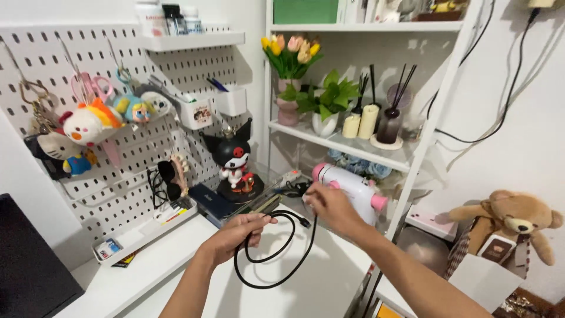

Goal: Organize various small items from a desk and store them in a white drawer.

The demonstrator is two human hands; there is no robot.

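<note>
- Left hand [235, 234] curls round the black cable [276, 259], which hangs in one loose loop above the white table [147, 265].
- Its plug end [304, 223] dangles free.
- Right hand [332, 207] pinches the cable's far end beside the hair dryer [353, 188]; coiling looks barely begun.

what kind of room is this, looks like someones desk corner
Most likely a home bedroom or study desk nook. A white pegboard hung with plush toys, a shelf unit with tulips and candles, and a teddy bear point to it. Both hands hold a black cable.
</note>
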